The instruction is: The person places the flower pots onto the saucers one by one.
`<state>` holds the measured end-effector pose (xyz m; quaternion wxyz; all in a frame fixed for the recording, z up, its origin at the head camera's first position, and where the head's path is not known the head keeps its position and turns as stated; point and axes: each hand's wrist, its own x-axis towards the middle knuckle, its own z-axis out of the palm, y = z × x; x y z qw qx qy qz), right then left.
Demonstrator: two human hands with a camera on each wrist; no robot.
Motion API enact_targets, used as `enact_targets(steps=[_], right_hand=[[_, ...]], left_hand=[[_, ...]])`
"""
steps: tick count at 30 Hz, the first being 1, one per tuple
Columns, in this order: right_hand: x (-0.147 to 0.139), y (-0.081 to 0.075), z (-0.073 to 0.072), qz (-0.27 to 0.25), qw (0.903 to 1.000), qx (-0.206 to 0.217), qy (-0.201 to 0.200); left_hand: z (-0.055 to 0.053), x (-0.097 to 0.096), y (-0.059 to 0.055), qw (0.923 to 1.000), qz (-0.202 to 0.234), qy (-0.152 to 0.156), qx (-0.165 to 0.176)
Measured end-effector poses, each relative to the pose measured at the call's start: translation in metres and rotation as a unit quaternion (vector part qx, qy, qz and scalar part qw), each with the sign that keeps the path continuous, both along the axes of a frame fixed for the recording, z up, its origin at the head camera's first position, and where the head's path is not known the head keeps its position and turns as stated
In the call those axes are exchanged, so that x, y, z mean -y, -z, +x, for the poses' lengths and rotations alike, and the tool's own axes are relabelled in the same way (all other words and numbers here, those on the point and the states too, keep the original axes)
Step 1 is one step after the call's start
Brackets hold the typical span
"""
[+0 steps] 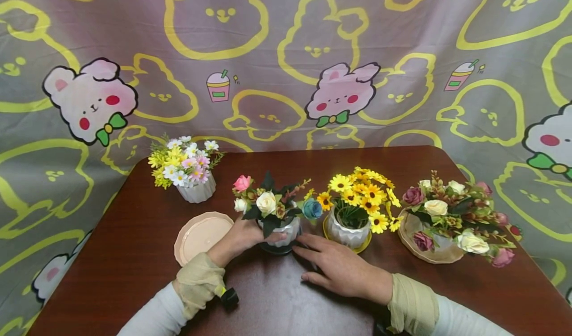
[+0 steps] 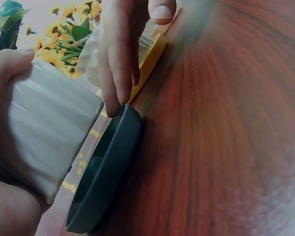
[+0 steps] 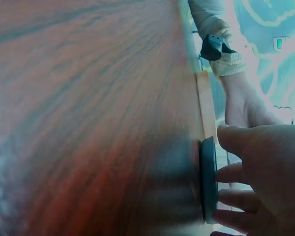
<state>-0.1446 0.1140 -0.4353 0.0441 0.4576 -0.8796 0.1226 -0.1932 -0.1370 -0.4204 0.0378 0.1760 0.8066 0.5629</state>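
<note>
My left hand [image 1: 243, 235] grips a white fluted flowerpot [image 1: 291, 231] holding pink, cream and blue roses, thumb and fingers curled round its side. Below the pot lies a dark green saucer [image 2: 113, 162]; in the left wrist view a narrow gap shows between the pot's base and the saucer's rim. My right hand [image 1: 341, 268] reaches in from the right with its fingers extended and spread. Its fingertips [image 2: 113, 109] are at the saucer's edge, and the right wrist view shows several fingers along the green saucer [image 3: 209, 182].
An unoccupied peach saucer [image 1: 203, 236] lies left of the left hand. Behind it stands a white pot of daisies [image 1: 196, 189]. To the right are a pot of yellow flowers [image 1: 350, 229] on a yellow saucer [image 1: 362, 246] and a mauve-and-cream rose arrangement [image 1: 447, 217] over a beige saucer [image 1: 413, 241].
</note>
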Motion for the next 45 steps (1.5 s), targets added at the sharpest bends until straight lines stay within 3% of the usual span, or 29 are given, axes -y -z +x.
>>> enact_targets(steps=[9,15,20,31,35,41,45], right_hand=[[-0.0001,0.0008,-0.0004,-0.004,1.0,-0.003,0.001],[-0.0003,0.0007,-0.0001,-0.004,1.0,-0.007,0.003],[-0.0005,0.0004,-0.0002,-0.003,1.0,-0.006,0.004],[-0.0005,0.0005,0.0,-0.005,1.0,-0.003,0.003],[-0.0002,0.0009,-0.0002,-0.005,1.0,-0.001,0.004],[-0.0004,0.0014,-0.0001,-0.004,1.0,0.0,0.005],[-0.0003,0.0014,0.0003,-0.007,1.0,-0.001,0.007]], left_hand=[[-0.0014,0.0013,0.0029,0.9995,-0.003,0.03,0.001],[-0.0014,0.0014,0.0035,0.9997,-0.006,0.018,0.014],[-0.0042,0.0006,0.0047,0.9988,0.014,0.047,-0.005],[-0.0025,0.002,0.006,0.9988,0.017,0.045,0.003],[-0.0032,0.0018,0.0059,0.9982,0.016,0.058,0.001],[-0.0013,0.0025,0.0068,0.9998,0.002,0.016,0.008],[-0.0024,0.0029,0.0082,0.9997,0.004,0.023,0.0]])
